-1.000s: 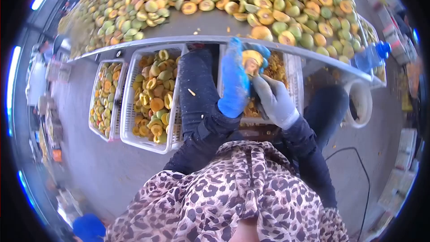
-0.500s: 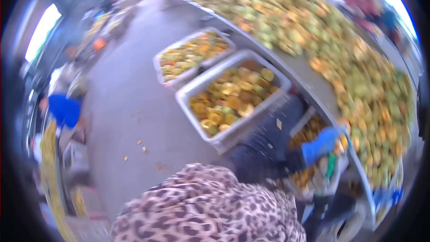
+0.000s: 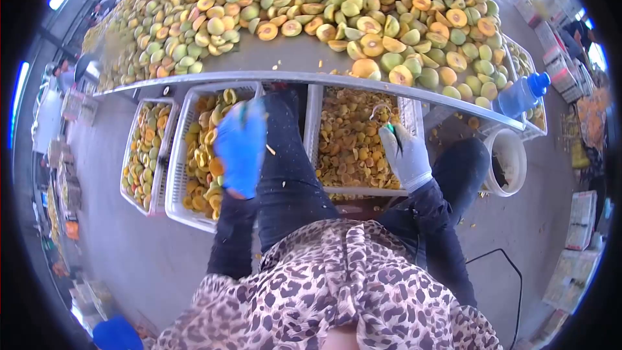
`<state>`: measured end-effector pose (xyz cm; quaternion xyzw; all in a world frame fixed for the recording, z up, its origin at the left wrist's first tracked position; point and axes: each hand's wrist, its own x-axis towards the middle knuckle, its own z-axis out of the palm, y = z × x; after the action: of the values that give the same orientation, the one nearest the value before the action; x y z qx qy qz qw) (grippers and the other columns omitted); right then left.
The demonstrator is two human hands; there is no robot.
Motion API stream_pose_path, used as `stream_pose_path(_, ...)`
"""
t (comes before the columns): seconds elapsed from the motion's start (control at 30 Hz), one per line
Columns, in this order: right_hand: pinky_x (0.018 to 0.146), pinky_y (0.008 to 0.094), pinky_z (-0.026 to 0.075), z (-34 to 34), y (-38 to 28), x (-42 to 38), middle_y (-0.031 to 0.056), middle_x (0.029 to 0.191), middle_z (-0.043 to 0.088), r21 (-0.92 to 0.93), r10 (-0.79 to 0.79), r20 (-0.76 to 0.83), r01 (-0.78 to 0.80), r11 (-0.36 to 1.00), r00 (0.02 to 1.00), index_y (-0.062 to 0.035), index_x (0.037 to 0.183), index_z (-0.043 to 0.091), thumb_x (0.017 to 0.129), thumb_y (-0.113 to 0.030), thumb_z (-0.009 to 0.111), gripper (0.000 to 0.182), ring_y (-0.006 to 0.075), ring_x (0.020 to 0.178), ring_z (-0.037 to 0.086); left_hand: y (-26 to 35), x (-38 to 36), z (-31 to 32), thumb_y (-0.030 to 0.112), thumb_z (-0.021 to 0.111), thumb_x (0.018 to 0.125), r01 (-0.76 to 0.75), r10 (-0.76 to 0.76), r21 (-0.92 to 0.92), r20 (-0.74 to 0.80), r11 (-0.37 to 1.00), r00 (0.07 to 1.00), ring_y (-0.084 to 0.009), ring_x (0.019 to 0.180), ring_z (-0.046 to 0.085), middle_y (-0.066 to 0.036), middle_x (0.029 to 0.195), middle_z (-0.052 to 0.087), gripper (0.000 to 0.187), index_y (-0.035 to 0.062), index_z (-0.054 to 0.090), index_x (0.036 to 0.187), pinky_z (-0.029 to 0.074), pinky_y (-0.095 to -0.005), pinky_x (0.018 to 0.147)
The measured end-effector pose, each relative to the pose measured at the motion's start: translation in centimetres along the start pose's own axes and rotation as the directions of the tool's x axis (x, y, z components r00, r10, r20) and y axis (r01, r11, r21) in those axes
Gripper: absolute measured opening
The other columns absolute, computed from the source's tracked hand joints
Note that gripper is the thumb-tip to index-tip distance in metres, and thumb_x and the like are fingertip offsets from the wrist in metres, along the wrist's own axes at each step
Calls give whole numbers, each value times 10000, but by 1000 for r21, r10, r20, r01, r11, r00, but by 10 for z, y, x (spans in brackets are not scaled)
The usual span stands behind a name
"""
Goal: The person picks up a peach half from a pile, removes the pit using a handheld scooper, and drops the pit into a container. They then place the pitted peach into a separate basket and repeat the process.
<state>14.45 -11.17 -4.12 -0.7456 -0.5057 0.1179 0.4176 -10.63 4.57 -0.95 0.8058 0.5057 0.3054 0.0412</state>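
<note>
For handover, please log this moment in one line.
Blue-gloved left hand | near white plastic crate | grey-gloved right hand | near orange scraps

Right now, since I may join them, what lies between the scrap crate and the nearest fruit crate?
The person's left leg, as the head view shows.

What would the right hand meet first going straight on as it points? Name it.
The right hand would probably meet the table edge; if angled downward, the scraps. Depth is unclear.
</note>
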Motion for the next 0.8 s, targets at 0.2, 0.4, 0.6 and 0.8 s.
stream_pose_path(0.2, 576, 494, 442, 19, 28, -6, 239, 684, 583, 19, 174, 99, -177, 984, 980, -46, 855, 564, 918, -311, 560, 272, 432, 672, 586, -3, 53, 29, 137, 629, 805, -431, 446, 126, -138, 893, 884, -256, 814, 621, -85, 791, 648, 74, 88, 656, 854, 472, -391, 756)
stream_pose_path(0.4, 533, 439, 426, 29, 19, -16, 206, 638, 567, -3, 128, 233, -131, 991, 964, -25, 856, 573, 924, -277, 563, 261, 401, 602, 589, 113, 120, 162, 385, 551, 861, 9, 99, -321, 318, 947, 943, -366, 973, 620, -245, 1001, 646, 507, -19, 548, 1168, 469, -441, 865)
stream_pose_path(0.6, 546, 419, 442, 25, 27, -20, 208, 638, 565, -2, 219, 293, -228, 974, 931, -28, 874, 562, 922, -277, 559, 254, 387, 615, 598, 104, 147, 224, 347, 617, 814, 113, 59, -401, 393, 909, 918, -369, 859, 640, -259, 919, 637, 460, -33, 518, 1052, 510, -420, 749)
stream_pose_path(0.8, 541, 376, 449, -9, -7, 35, 173, 619, 562, 416, 207, 203, -276, 867, 957, -22, 925, 570, 949, -200, 517, 187, 324, 590, 620, 110, 113, 150, 152, 619, 818, 574, -39, -810, 582, -124, 813, -209, 711, 617, -73, 914, 615, 215, 39, 521, 973, 536, -335, 671)
